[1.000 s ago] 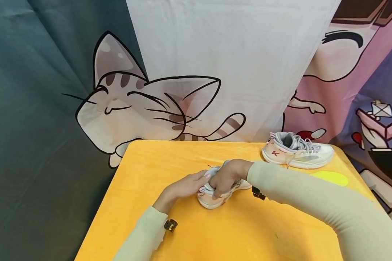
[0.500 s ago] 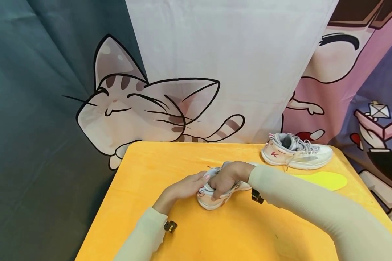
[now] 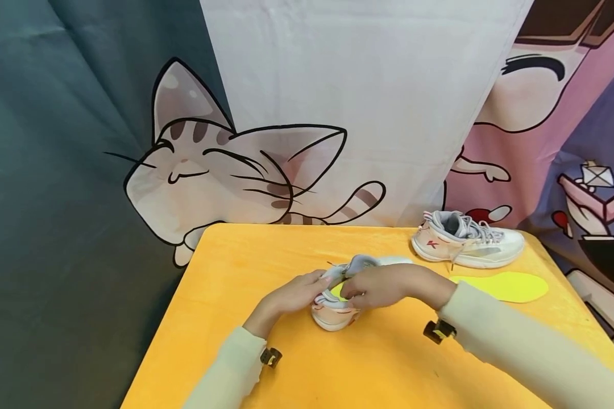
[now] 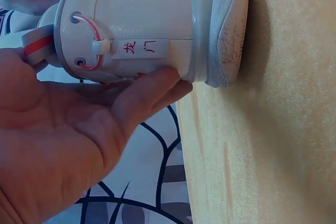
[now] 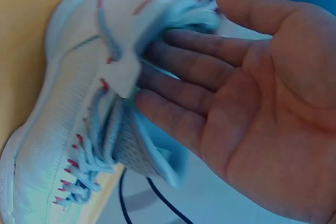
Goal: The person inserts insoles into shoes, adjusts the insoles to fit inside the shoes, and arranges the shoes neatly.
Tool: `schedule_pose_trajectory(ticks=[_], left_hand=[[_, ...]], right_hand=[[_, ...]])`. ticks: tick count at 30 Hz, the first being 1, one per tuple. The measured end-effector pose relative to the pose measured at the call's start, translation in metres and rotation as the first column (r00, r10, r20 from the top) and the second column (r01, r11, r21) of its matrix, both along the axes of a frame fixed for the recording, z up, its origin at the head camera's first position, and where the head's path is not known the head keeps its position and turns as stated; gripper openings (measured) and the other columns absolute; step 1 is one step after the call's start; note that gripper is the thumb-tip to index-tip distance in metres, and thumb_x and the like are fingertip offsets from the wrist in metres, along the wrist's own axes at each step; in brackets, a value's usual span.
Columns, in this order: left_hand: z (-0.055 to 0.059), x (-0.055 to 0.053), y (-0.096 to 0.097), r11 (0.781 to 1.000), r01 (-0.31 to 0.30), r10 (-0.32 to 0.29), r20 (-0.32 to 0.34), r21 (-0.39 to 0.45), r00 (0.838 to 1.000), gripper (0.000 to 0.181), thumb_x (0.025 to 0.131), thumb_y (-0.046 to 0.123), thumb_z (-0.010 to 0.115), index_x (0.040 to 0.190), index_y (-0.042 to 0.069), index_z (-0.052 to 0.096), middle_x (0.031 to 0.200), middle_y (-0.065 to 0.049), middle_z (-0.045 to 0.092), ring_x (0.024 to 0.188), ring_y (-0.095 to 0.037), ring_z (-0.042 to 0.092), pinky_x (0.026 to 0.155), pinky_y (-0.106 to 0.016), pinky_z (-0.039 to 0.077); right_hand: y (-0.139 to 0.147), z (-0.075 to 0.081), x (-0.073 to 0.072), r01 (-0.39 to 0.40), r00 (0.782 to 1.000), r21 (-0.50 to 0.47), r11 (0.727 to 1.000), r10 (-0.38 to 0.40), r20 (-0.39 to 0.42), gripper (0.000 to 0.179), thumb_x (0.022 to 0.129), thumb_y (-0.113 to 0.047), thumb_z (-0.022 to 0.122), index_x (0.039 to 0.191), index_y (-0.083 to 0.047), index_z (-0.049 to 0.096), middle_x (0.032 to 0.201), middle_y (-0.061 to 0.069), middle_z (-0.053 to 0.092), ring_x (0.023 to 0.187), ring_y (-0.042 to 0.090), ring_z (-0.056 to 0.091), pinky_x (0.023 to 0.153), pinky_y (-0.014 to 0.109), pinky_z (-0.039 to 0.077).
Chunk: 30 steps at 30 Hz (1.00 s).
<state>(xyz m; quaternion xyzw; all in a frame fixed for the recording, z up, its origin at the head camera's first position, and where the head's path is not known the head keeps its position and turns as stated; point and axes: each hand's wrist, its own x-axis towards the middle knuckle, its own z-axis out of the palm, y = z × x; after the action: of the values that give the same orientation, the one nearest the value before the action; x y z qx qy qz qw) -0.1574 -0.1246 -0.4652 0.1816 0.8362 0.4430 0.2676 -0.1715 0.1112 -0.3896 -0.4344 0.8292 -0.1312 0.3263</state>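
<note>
The near lace-up sneaker (image 3: 332, 319) stands upright on the yellow-covered worktop (image 3: 307, 375), heel toward the person and toe pointing away to the right, probably so that its opening faces both hands. The left grip (image 3: 295, 291) holds the collar at the left rear, a fingertip at the rim and other fingers against the outside of the heel, seemingly to steady it. The right grip (image 3: 386, 285) is spread: four extended fingers reach into the opening, thumb apart toward the heel. Their tips are hidden, so I cannot tell whether they pinch anything. An inner yellow insole (image 3: 337, 291) shows inside the opening, between the two grips and just beside the right fingers, which are perhaps there to settle it. A loose yellow insole (image 3: 517, 286) lies flat near the far sneaker (image 3: 468, 241), partly hidden by the right sleeve (image 3: 532, 346); both look set aside for working room.
</note>
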Motion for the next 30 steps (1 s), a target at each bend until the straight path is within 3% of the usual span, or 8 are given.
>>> schedule_pose_trajectory(ticks=[4, 9, 11, 15, 18, 24, 27, 30], left_hand=[[0.002, -0.001, 0.002, 0.998, -0.054, 0.055, 0.024, -0.040, 0.998, 0.076, 0.108, 0.055, 0.041, 0.162, 0.005, 0.027, 0.134, -0.015, 0.063, 0.126, -0.026, 0.059, 0.112, -0.049, 0.043], [0.005, -0.005, 0.006, 0.993, -0.113, 0.112, -0.018, -0.047, 0.994, 0.084, 0.105, 0.053, 0.050, 0.166, 0.009, 0.013, 0.163, -0.019, 0.039, 0.147, -0.039, 0.042, 0.121, -0.056, 0.033], [0.007, -0.008, 0.008, 0.991, -0.128, 0.126, -0.046, -0.034, 0.991, 0.082, 0.104, 0.050, 0.052, 0.166, 0.011, 0.014, 0.166, -0.017, 0.034, 0.149, -0.040, 0.039, 0.121, -0.056, 0.033], [0.008, -0.017, 0.012, 0.992, -0.128, 0.127, -0.071, -0.014, 0.989, 0.077, 0.104, 0.045, 0.056, 0.165, 0.012, 0.021, 0.166, -0.014, 0.034, 0.150, -0.040, 0.038, 0.122, -0.055, 0.034], [0.004, -0.026, 0.015, 0.995, -0.097, 0.097, -0.049, -0.009, 0.994, 0.074, 0.102, 0.042, 0.058, 0.162, 0.009, 0.029, 0.162, -0.016, 0.041, 0.147, -0.039, 0.042, 0.120, -0.053, 0.037], [-0.001, -0.042, 0.023, 0.999, -0.025, 0.027, 0.034, -0.044, 0.999, 0.069, 0.098, 0.037, 0.064, 0.154, 0.003, 0.043, 0.152, -0.019, 0.051, 0.138, -0.034, 0.052, 0.116, -0.051, 0.041], [-0.003, -0.046, 0.024, 1.000, 0.021, -0.019, 0.070, -0.022, 0.997, 0.058, 0.098, 0.030, 0.061, 0.148, 0.002, 0.050, 0.140, -0.020, 0.060, 0.114, -0.025, 0.064, 0.101, -0.040, 0.053], [-0.005, -0.047, 0.024, 0.999, 0.045, -0.048, 0.116, 0.026, 0.992, 0.045, 0.098, 0.022, 0.057, 0.139, 0.003, 0.058, 0.122, -0.022, 0.067, 0.083, -0.014, 0.064, 0.077, -0.027, 0.055]], right_hand=[[0.027, 0.009, 0.011, 0.102, 0.995, -0.143, 0.984, -0.104, -0.008, 0.031, 0.108, -0.031, 0.053, 0.130, -0.015, 0.069, 0.124, -0.003, 0.071, 0.109, 0.007, 0.066, 0.097, 0.037, 0.056], [0.059, 0.001, 0.026, 0.333, 0.943, -0.212, 0.918, -0.321, 0.093, 0.037, 0.109, -0.038, 0.051, 0.128, -0.014, 0.071, 0.117, -0.003, 0.073, 0.107, 0.014, 0.067, 0.093, 0.041, 0.056], [0.068, -0.011, 0.033, 0.457, 0.888, -0.208, 0.865, -0.432, 0.157, 0.040, 0.109, -0.040, 0.050, 0.127, -0.012, 0.071, 0.115, -0.002, 0.073, 0.108, 0.019, 0.067, 0.092, 0.044, 0.055], [0.075, -0.042, 0.049, 0.661, 0.738, -0.182, 0.728, -0.589, 0.329, 0.051, 0.109, -0.040, 0.048, 0.137, 0.000, 0.062, 0.125, 0.017, 0.069, 0.116, 0.033, 0.065, 0.097, 0.054, 0.053], [0.070, -0.062, 0.060, 0.758, 0.625, -0.175, 0.628, -0.624, 0.469, 0.061, 0.110, -0.039, 0.046, 0.147, 0.010, 0.048, 0.143, 0.030, 0.055, 0.130, 0.044, 0.056, 0.107, 0.060, 0.047], [0.038, -0.082, 0.073, 0.881, 0.463, -0.230, 0.414, -0.651, 0.602, 0.067, 0.111, -0.037, 0.044, 0.152, 0.015, 0.033, 0.157, 0.034, 0.038, 0.147, 0.049, 0.035, 0.117, 0.064, 0.035], [0.023, -0.088, 0.081, 0.925, 0.379, -0.247, 0.288, -0.694, 0.612, 0.066, 0.110, -0.037, 0.046, 0.152, 0.013, 0.035, 0.151, 0.031, 0.046, 0.139, 0.045, 0.047, 0.113, 0.057, 0.042], [0.015, -0.097, 0.086, 0.954, 0.291, -0.254, 0.161, -0.711, 0.640, 0.058, 0.110, -0.037, 0.049, 0.144, 0.010, 0.043, 0.121, 0.022, 0.060, 0.113, 0.034, 0.058, 0.098, 0.043, 0.050]])
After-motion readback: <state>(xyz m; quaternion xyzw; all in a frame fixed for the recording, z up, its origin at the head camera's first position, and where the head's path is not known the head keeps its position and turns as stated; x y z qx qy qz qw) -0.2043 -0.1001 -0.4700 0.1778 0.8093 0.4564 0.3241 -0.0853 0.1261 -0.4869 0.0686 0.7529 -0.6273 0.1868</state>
